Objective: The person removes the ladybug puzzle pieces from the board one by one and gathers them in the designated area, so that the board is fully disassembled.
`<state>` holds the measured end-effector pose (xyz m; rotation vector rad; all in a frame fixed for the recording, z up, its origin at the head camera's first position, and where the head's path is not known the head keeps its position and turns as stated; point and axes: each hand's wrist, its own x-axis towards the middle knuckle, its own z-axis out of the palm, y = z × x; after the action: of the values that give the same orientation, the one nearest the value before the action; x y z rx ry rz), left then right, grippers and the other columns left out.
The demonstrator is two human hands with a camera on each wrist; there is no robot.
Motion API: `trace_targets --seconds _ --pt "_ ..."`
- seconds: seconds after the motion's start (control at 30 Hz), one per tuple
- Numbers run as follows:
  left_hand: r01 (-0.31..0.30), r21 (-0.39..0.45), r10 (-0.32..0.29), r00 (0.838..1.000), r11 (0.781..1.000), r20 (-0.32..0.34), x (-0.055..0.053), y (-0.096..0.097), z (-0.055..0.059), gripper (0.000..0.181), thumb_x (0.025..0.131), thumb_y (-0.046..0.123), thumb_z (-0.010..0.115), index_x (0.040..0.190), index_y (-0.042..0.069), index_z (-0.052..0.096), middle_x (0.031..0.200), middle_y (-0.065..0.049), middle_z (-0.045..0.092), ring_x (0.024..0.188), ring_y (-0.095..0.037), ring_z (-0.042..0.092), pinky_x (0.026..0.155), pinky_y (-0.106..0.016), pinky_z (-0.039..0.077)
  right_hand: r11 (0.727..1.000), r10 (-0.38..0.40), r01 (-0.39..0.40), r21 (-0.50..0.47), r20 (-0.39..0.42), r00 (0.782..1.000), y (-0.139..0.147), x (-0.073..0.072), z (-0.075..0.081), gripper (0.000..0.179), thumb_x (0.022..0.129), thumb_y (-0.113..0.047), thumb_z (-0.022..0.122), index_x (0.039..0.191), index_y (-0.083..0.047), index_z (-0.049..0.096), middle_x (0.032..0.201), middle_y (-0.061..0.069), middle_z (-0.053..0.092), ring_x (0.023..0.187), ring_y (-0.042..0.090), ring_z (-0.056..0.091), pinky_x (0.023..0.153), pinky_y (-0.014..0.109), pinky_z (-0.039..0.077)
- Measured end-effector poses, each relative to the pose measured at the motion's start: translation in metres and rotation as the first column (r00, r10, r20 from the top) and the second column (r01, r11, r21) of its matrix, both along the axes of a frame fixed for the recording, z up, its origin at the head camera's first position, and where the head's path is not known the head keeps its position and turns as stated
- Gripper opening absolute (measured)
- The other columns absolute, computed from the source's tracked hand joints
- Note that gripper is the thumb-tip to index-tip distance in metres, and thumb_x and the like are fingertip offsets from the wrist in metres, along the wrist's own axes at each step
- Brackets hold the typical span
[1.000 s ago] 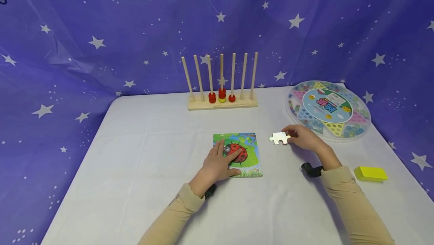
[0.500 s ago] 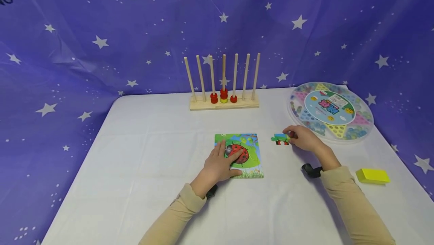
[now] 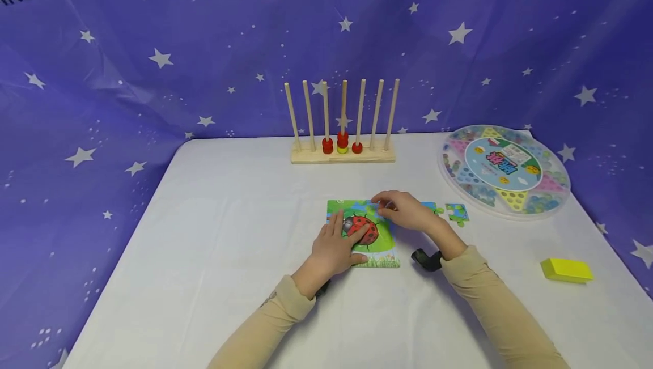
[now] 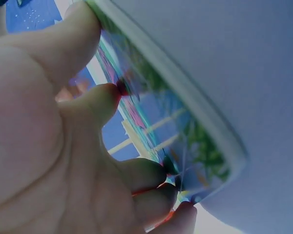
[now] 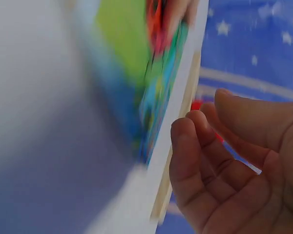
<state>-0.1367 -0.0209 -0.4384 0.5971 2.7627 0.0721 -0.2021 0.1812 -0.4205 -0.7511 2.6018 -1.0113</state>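
Note:
My left hand (image 3: pixel 330 247) lies with spread fingers on a square ladybug jigsaw puzzle (image 3: pixel 380 245) on the white table. In the left wrist view its fingertips press on the puzzle's face (image 4: pixel 156 117) and the thumb lies near a corner. My right hand (image 3: pixel 405 210) hovers over the puzzle's upper right corner, its fingers loosely bent. The right wrist view shows this hand (image 5: pixel 234 165) with nothing between thumb and fingers. To its right a picture-side-up puzzle piece (image 3: pixel 457 212) lies beside another puzzle piece (image 3: pixel 431 206), which the hand partly hides.
A wooden peg rack (image 3: pixel 343 157) with several red beads and a yellow one stands at the back. A round Chinese checkers set (image 3: pixel 504 168) with marbles lies back right. A yellow block (image 3: pixel 567 270) sits right of the right forearm. A purple starry curtain (image 3: pixel 229 46) hangs behind.
The right hand turned a puzzle piece from its white back to its picture side, let it go, and moved left over the puzzle. The left hand stayed on the puzzle.

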Motion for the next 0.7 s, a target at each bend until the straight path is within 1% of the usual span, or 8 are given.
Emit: trace_targets --seconds 0.07,0.13,0.2,0.27,0.4,0.53,0.63,0.7 --pt "0.008 -0.023 -0.008 1.000 1.000 -0.011 0.001 0.000 0.000 0.067 0.084 0.063 0.040 0.143 0.037 0.022 0.148 -0.021 0.004 0.135 -0.033 0.005 0.105 -0.041 0.020 1.000 0.030 -0.030 0.001 0.004 1.000 -0.016 -0.001 -0.001 0.028 0.090 -0.007 0.055 0.117 0.003 0.056 0.094 0.009 0.060 0.082 0.021 0.060 0.069 0.035 0.048" --pt "0.013 -0.025 -0.013 1.000 1.000 -0.014 0.002 -0.001 0.000 0.066 0.084 0.063 0.039 0.143 0.036 0.023 0.148 -0.021 0.005 0.135 -0.033 0.005 0.105 -0.041 0.021 0.999 0.050 -0.050 0.018 0.011 0.999 -0.028 -0.001 -0.003 0.029 0.091 -0.008 0.054 0.118 0.004 0.055 0.099 0.011 0.060 0.087 0.023 0.059 0.073 0.037 0.048" --pt "0.015 -0.025 -0.015 1.000 1.000 -0.007 0.004 -0.003 0.001 0.066 0.085 0.061 0.039 0.143 0.035 0.024 0.148 -0.021 0.005 0.135 -0.032 0.005 0.105 -0.040 0.021 0.996 0.071 -0.072 0.045 0.020 0.997 -0.037 0.000 -0.006 0.031 0.091 -0.009 0.054 0.118 0.005 0.055 0.104 0.014 0.059 0.091 0.025 0.058 0.076 0.039 0.048" --pt "0.023 -0.028 -0.023 1.000 0.999 -0.004 0.004 -0.004 0.002 0.064 0.085 0.060 0.039 0.143 0.035 0.024 0.148 -0.020 0.005 0.135 -0.031 0.005 0.105 -0.039 0.021 0.994 0.073 -0.074 0.081 0.019 0.997 -0.041 0.001 -0.008 0.033 0.091 -0.011 0.055 0.119 0.007 0.054 0.108 0.017 0.056 0.096 0.027 0.056 0.080 0.041 0.046" --pt "0.039 -0.030 -0.040 0.999 0.999 -0.018 0.006 -0.007 0.003 0.062 0.088 0.057 0.039 0.143 0.034 0.025 0.148 -0.019 0.007 0.135 -0.030 0.007 0.105 -0.036 0.022 0.991 0.050 -0.051 0.127 0.008 0.999 -0.047 0.003 -0.009 0.037 0.091 -0.014 0.056 0.120 0.008 0.053 0.110 0.020 0.053 0.098 0.030 0.052 0.083 0.043 0.044" --pt "0.053 -0.029 -0.054 0.998 0.998 -0.028 0.008 -0.010 0.003 0.059 0.089 0.055 0.038 0.142 0.032 0.028 0.148 -0.020 0.008 0.135 -0.030 0.007 0.104 -0.035 0.023 0.989 0.029 -0.028 0.144 -0.004 1.000 -0.052 0.006 -0.008 0.040 0.090 -0.016 0.056 0.123 0.006 0.052 0.109 0.022 0.051 0.095 0.031 0.052 0.080 0.044 0.044" --pt "0.064 -0.033 -0.065 0.997 0.997 -0.032 0.009 -0.012 0.003 0.057 0.090 0.054 0.039 0.141 0.031 0.031 0.147 -0.021 0.009 0.135 -0.032 0.008 0.104 -0.035 0.023 0.991 0.014 -0.015 0.135 0.010 1.000 -0.056 0.008 -0.009 0.043 0.090 -0.016 0.057 0.125 0.006 0.050 0.112 0.023 0.050 0.096 0.032 0.052 0.079 0.045 0.044" --pt "0.071 -0.032 -0.072 0.997 0.997 -0.036 0.010 -0.012 0.004 0.056 0.090 0.054 0.039 0.141 0.030 0.033 0.147 -0.021 0.010 0.135 -0.032 0.010 0.104 -0.035 0.024 0.996 0.021 -0.022 0.091 0.016 1.000 -0.059 0.008 -0.012 0.042 0.089 -0.014 0.057 0.124 0.009 0.050 0.112 0.024 0.053 0.096 0.032 0.054 0.080 0.045 0.044"
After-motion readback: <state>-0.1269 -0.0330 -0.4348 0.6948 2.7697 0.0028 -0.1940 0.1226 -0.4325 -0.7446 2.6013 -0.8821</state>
